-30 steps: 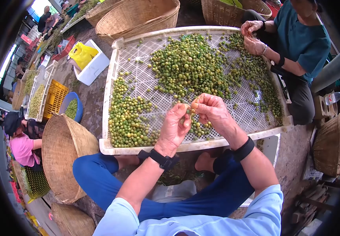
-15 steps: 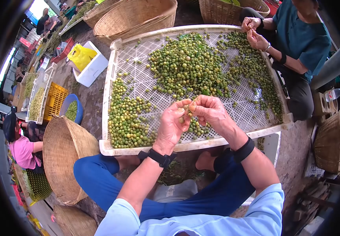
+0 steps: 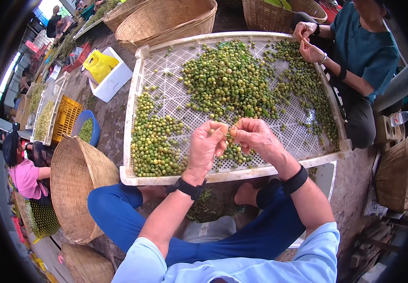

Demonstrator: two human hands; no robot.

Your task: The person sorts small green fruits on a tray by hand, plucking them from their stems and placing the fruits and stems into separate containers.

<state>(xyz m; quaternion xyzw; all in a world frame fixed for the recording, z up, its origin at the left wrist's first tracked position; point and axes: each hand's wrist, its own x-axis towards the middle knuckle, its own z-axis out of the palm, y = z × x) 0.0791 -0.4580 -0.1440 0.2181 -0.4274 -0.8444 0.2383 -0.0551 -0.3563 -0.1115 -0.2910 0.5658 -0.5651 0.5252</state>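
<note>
Tray (image 3: 128,118) holds green fruit (image 3: 223,80): heap at far middle, band along left edge, bare mesh (image 3: 192,120) between. Above near edge, left hand (image 3: 207,145) and right hand (image 3: 255,137) pinching sprig (image 3: 228,132) between fingertips. Basket (image 3: 74,184) off near-left corner

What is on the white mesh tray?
Heaps of small green fruits. The left hand and right hand, pinching a sprig, hide a patch near the front rim.

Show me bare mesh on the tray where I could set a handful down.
Bare mesh shows at the tray's far-left corner, between rim and central heap, and just right of the right hand, before the right band of fruit. Crowded: that heap, the left strip, and under the left hand; both hands pinch a sprig.
</note>
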